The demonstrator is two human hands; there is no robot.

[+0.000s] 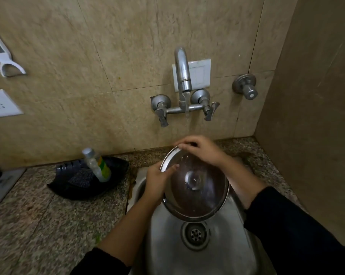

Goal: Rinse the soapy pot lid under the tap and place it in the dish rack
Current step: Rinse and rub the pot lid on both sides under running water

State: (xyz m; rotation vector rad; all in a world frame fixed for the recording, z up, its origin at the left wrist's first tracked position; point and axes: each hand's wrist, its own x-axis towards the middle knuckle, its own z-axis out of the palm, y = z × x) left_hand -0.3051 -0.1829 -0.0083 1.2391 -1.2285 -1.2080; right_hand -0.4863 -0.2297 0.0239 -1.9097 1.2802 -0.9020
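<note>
I am holding the round steel-rimmed glass pot lid [195, 185] over the steel sink [167, 245], under the curved chrome tap [182, 72]. Both hands, left [157, 183] and right [199, 147], are gripping its rim; wet, soapy fingers may be letting it slip.

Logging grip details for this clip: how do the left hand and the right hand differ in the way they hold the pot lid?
The left hand grips the pot lid at its left rim, thumb lying on the glass; the right hand reaches over the far rim, fingers curled on the edge. The left hand sits nearer the camera, the right nearer the tap. Both hold the lid tilted over the sink, forearms bare below dark sleeves.
</note>
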